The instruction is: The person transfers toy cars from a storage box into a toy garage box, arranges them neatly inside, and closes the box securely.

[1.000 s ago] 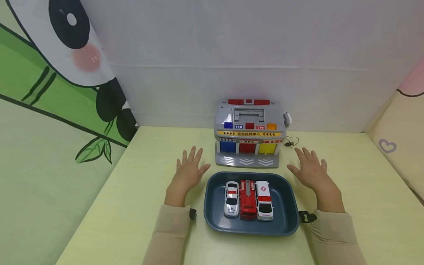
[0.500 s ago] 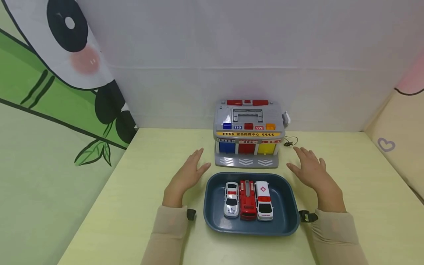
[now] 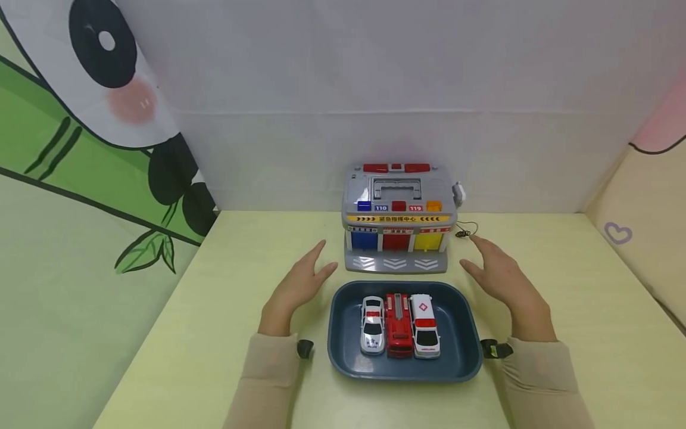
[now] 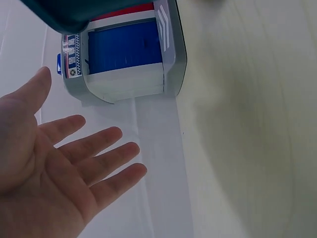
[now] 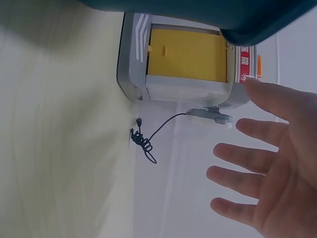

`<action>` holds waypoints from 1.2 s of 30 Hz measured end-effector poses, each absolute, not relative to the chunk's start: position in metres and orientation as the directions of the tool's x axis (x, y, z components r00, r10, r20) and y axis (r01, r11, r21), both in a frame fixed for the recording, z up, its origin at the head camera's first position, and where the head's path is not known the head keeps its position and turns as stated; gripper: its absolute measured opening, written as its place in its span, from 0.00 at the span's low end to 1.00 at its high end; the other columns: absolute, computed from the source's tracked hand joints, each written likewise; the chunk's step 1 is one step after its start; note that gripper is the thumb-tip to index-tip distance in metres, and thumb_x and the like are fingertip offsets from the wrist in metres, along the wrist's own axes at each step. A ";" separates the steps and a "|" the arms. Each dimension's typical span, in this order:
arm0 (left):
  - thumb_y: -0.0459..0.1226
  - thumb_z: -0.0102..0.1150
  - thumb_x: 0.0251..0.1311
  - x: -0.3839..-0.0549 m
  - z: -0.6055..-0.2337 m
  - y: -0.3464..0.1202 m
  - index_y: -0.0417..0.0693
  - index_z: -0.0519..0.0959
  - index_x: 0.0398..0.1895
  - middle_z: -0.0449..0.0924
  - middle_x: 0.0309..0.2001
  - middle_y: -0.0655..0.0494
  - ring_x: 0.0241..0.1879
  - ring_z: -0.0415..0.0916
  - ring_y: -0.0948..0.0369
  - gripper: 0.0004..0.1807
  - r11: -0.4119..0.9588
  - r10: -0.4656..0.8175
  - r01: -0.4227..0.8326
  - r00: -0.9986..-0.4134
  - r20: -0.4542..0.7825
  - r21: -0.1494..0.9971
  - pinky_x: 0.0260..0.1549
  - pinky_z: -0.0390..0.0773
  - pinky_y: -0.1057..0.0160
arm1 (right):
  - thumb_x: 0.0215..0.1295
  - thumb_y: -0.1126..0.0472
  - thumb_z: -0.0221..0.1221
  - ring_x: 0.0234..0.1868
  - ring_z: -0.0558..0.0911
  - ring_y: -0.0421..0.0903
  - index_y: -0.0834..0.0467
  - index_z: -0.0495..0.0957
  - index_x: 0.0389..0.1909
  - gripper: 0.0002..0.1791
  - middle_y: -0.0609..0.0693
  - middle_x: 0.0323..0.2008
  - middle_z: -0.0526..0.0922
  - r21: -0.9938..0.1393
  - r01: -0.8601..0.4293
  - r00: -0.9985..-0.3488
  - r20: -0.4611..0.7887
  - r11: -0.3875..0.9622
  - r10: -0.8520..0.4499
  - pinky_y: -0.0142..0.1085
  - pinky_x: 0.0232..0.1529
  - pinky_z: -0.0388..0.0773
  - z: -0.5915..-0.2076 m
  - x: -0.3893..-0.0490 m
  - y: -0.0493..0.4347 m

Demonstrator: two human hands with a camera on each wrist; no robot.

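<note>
Near you on the counter (image 3: 171,357), a blue tray (image 3: 460,342) holds a white car (image 3: 373,325), a red truck (image 3: 399,326) and a white van (image 3: 425,328) with a red cross (image 3: 423,307). Off its far corners, your left hand (image 3: 296,285) and right hand (image 3: 501,277) are empty, fingers (image 4: 114,184) spread. Beyond, the toy station (image 3: 398,218) reads 110, 119 and 紧急指挥中心.
</note>
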State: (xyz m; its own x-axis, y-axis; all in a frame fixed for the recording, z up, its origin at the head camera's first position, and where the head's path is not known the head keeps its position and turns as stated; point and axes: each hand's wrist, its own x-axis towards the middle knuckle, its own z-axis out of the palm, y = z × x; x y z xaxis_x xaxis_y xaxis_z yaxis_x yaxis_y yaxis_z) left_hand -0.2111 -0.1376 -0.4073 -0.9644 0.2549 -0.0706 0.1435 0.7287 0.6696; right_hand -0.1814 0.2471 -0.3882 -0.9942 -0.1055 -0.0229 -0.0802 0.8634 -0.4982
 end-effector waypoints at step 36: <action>0.55 0.48 0.71 -0.263 -0.395 -0.113 0.61 0.52 0.77 0.62 0.70 0.43 0.65 0.65 0.47 0.35 0.600 0.250 0.116 -0.967 -0.048 0.791 0.56 0.69 0.43 | 0.75 0.55 0.51 0.63 0.66 0.69 0.64 0.56 0.73 0.31 0.69 0.67 0.62 -0.644 -0.130 -0.990 0.039 0.754 -0.138 0.62 0.58 0.64 -0.370 -0.218 0.239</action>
State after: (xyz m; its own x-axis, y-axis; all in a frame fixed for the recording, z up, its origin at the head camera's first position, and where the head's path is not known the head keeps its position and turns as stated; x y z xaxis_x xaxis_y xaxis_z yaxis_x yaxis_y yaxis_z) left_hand -0.2634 -0.1129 -0.3951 -0.9671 0.2497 -0.0482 0.1156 0.6003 0.7913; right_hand -0.2182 0.2393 -0.3702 -0.9897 -0.1376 0.0385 -0.1299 0.7538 -0.6442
